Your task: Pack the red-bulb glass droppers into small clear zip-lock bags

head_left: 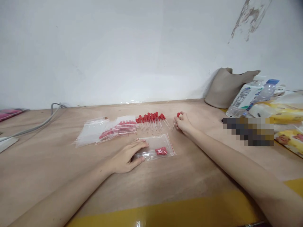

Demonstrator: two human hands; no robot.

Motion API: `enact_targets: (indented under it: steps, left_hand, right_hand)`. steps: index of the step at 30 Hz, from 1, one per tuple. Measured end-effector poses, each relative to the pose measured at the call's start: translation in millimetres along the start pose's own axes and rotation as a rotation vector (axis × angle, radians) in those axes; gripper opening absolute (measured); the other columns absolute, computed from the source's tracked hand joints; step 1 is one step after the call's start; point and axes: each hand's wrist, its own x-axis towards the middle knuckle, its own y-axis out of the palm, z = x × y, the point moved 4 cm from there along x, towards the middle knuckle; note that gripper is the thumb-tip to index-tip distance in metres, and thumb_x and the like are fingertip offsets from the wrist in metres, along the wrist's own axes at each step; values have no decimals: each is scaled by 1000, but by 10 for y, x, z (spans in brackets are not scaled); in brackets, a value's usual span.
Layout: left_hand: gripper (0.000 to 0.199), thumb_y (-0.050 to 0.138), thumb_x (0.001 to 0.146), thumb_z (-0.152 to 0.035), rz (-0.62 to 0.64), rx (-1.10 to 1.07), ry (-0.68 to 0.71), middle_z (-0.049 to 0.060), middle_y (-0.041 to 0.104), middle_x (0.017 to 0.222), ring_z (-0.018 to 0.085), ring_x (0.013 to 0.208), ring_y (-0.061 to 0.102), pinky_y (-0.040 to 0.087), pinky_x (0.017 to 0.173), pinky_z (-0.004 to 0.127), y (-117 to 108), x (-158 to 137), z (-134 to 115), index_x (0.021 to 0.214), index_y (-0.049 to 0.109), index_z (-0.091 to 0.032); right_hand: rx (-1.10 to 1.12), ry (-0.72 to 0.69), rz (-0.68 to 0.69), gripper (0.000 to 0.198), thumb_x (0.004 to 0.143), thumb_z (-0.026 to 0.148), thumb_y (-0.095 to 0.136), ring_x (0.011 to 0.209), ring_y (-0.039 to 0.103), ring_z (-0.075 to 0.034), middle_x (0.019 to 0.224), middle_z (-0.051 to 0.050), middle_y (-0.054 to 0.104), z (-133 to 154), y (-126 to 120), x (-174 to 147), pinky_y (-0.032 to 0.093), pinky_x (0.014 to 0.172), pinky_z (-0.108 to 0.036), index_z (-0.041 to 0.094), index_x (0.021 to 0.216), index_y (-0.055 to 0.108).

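My left hand (129,156) lies on the left end of a clear zip bag (151,142), fingers stretched out and apart. Inside this bag are droppers with red bulbs (161,151). Beyond the bag, a row of loose droppers (151,118) lies on the table, red bulbs toward the wall and thin clear tubes toward me. To the right of the row, my right hand (183,124) pinches a single dropper (178,115) near its red bulb, with the tube pointing down toward the table.
Left of the loose droppers lie filled bags (125,126) and a stack of flat zip bags (90,130). A grey cable (44,121) runs along the far left. At right stand a grey-brown container (221,88), a plastic bottle (246,96) and yellow packages (281,110). Yellow tape (165,209) crosses the near table.
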Motion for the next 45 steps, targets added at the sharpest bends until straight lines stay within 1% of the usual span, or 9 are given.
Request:
enact_targets:
  steps: [5,9,14,19,24,28,32,36,45]
  left_hand:
    - [41,46,88,-28,18,-16,-29,7,50,127,23,116,46,40,97,39,9,-2,18,128,39,-21]
    - [42,47,88,-27,7,-36,-21,7,50,127,23,117,46,39,98,39,20,6,36,129,38,-21]
    - [45,46,89,-28,4,-45,-10,8,48,128,23,117,45,37,99,41,35,-2,52,132,35,-22]
    - [46,46,89,-28,3,-43,-13,8,47,130,22,117,45,38,99,40,24,-2,37,133,34,-22]
    - [46,46,88,-27,4,-41,-16,7,48,129,23,117,45,38,99,40,21,14,17,132,35,-22]
    - [46,47,88,-27,8,-38,-18,7,48,129,22,117,45,37,99,39,25,21,16,132,36,-21]
    - [46,48,87,-27,7,-46,-21,7,49,128,22,116,46,38,98,39,26,28,23,132,37,-22]
    - [46,49,87,-27,0,-43,-8,7,48,130,22,118,46,37,100,40,40,31,33,131,39,-22]
    - [37,50,87,-28,-39,-81,5,10,49,128,23,117,47,40,97,39,60,27,54,122,47,-19]
  right_hand:
    - [260,51,41,53,71,30,54,37,42,-7,61,10,43,71,-58,-556,36,32,-19,22,115,26]
    - [406,34,4,49,67,33,61,45,51,-9,62,10,47,112,-62,-770,47,41,-22,23,103,29]
    - [554,126,154,33,73,32,58,54,60,-11,66,6,56,113,20,-881,52,58,-30,24,93,33]
    - [367,225,473,25,66,27,68,65,61,-10,74,0,62,118,-58,-928,49,68,-27,18,81,49]
    - [59,91,622,27,62,32,70,50,47,-7,56,4,54,126,-132,-864,37,50,-21,15,80,61]
    - [-58,-77,561,23,61,35,69,48,39,-6,55,4,50,165,-20,-867,31,46,-21,16,73,66]
    - [-77,-184,450,20,62,36,68,58,48,-10,69,-1,56,196,88,-921,38,53,-24,16,63,65]
    - [-108,-314,487,20,71,36,60,74,55,-15,80,-4,61,217,123,-958,44,67,-27,18,66,67]
    - [-294,-108,-12,27,67,39,60,62,56,-13,72,-4,64,-49,-43,-120,43,59,-24,15,80,62]
